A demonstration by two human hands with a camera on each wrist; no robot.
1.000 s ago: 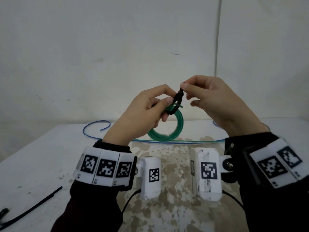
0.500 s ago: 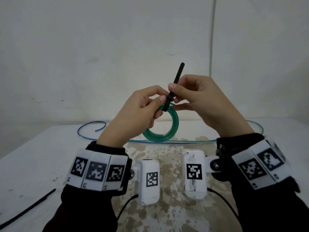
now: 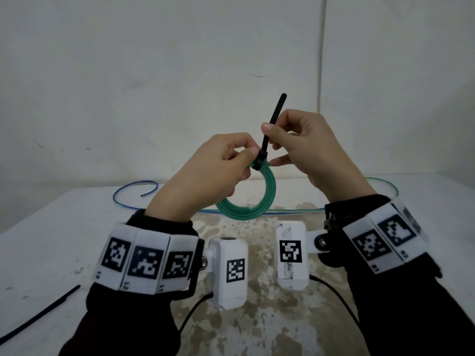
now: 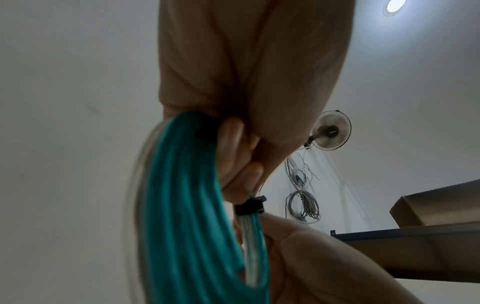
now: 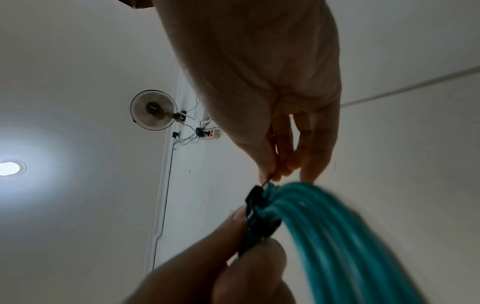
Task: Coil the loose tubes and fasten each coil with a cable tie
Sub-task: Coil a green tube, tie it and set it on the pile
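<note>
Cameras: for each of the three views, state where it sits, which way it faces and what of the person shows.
Head: worn high, facing forward and down at the table; both hands, sleeves and wrist rigs show.
Left wrist: below the left hand, facing up to the ceiling; its palm and the right hand's fingers show.
Right wrist: below the right hand, facing up; its palm and the left hand's fingertips show.
Shared: green tube coil, black cable tie; both wrist views share the wall fan.
</note>
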